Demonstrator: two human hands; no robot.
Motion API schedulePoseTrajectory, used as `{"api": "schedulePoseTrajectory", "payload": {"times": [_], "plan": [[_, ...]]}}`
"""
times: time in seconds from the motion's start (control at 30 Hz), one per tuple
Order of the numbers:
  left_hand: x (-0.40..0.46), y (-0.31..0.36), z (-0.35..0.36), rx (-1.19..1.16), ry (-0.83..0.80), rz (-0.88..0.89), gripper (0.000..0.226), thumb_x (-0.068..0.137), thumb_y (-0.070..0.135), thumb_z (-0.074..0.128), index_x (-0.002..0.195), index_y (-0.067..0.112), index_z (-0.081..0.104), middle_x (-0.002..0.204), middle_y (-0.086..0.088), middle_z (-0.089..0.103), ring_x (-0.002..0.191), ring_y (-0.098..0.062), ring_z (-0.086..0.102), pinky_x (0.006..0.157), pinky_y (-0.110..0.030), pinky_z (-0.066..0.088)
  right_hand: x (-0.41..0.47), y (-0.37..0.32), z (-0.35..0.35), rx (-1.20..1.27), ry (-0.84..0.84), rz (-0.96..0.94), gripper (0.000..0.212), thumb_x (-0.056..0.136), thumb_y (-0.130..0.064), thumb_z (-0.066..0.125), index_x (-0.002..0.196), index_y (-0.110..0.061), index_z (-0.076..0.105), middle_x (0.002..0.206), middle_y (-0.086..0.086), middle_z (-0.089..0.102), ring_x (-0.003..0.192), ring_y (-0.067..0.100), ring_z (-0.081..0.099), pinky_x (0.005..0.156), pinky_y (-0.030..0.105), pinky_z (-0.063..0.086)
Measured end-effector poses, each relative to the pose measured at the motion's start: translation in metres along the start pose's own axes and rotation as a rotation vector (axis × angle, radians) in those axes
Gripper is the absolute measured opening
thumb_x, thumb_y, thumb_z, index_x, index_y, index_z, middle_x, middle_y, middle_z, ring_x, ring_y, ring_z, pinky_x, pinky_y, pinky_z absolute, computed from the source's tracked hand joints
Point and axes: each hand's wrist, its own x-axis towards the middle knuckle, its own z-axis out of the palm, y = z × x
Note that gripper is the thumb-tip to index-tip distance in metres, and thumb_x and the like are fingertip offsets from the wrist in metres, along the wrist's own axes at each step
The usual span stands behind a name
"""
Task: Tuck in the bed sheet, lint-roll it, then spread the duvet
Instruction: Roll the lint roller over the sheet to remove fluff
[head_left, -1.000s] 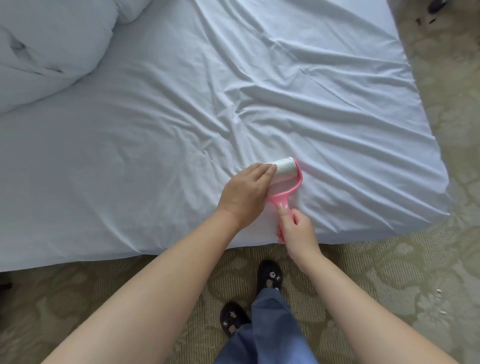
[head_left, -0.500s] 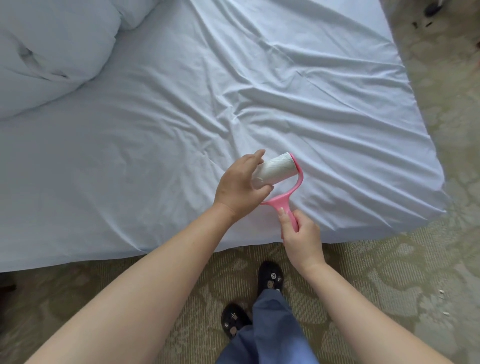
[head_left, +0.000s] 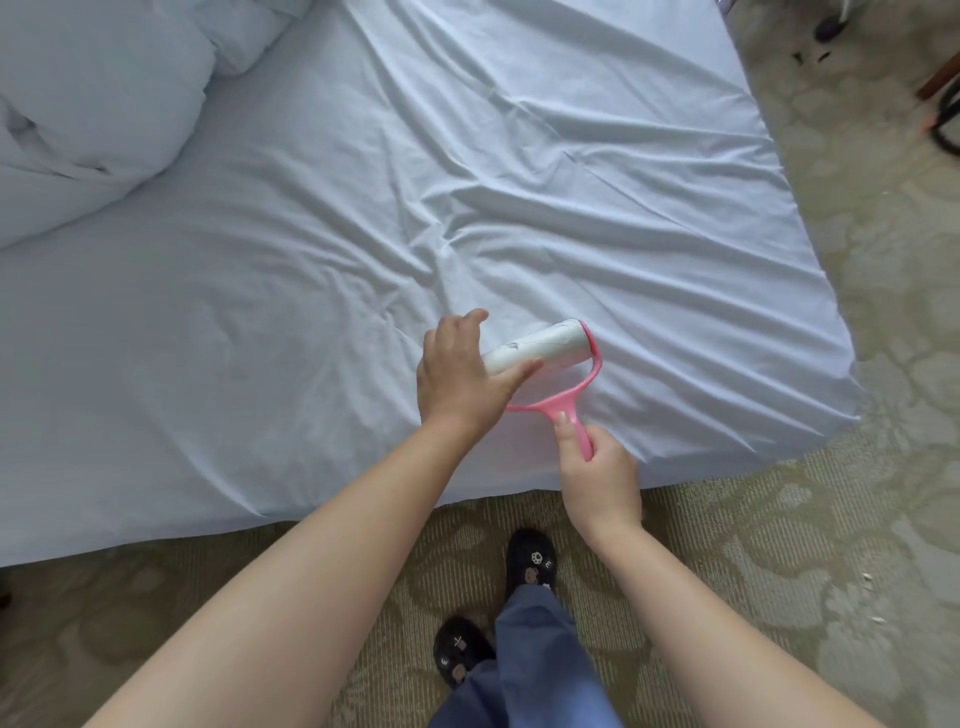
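A pale blue bed sheet (head_left: 467, 197), creased across its middle, covers the mattress. Just above its near edge I hold a pink lint roller (head_left: 550, 345) with a white sticky roll. My right hand (head_left: 597, 478) grips the pink handle from below. My left hand (head_left: 460, 374) holds the left end of the roll, thumb under it and fingers over the top. A bunched white duvet (head_left: 88, 98) lies heaped at the far left of the bed.
Patterned beige carpet (head_left: 779, 545) runs along the bed's near and right sides. My dark shoes (head_left: 530, 564) and blue trouser leg stand close to the bed edge. Dark furniture legs (head_left: 943, 109) show at the far right.
The roller has lifted off the sheet and tilted. My left hand has shifted from lying on top of the roll to holding its left end.
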Motion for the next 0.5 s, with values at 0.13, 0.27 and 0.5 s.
{"api": "schedulePoseTrajectory", "payload": {"times": [0.13, 0.27, 0.5], "plan": [[0.007, -0.004, 0.003, 0.150, -0.048, -0.057, 0.087, 0.069, 0.059, 0.072, 0.142, 0.027, 0.036, 0.137, 0.000, 0.036, 0.129, -0.020, 0.029, 0.106, -0.033, 0.027, 0.010, -0.010, 0.003, -0.103, -0.108, 0.124, 0.048, 0.096, -0.055, 0.035, 0.067, -0.018, 0.047, 0.070, -0.002, 0.052, 0.071, 0.022, 0.049, 0.060, 0.034, 0.034], [0.017, -0.003, 0.004, 0.173, -0.026, -0.153, 0.096, 0.065, 0.064, 0.073, 0.144, 0.031, 0.030, 0.139, -0.001, 0.026, 0.130, -0.022, 0.024, 0.106, -0.032, 0.021, 0.021, -0.014, 0.007, -0.090, -0.177, 0.146, 0.049, 0.095, -0.059, 0.032, 0.071, -0.021, 0.050, 0.074, -0.003, 0.054, 0.073, 0.022, 0.051, 0.063, 0.033, 0.036], [0.059, 0.001, 0.003, 0.175, 0.087, -0.266, 0.081, 0.075, 0.061, 0.067, 0.141, 0.028, 0.034, 0.139, -0.005, 0.028, 0.127, -0.028, 0.027, 0.101, -0.035, 0.025, 0.050, -0.032, 0.016, -0.078, -0.203, 0.105, 0.047, 0.097, -0.055, 0.035, 0.062, -0.024, 0.038, 0.067, -0.004, 0.046, 0.071, 0.023, 0.045, 0.064, 0.034, 0.034]]}}
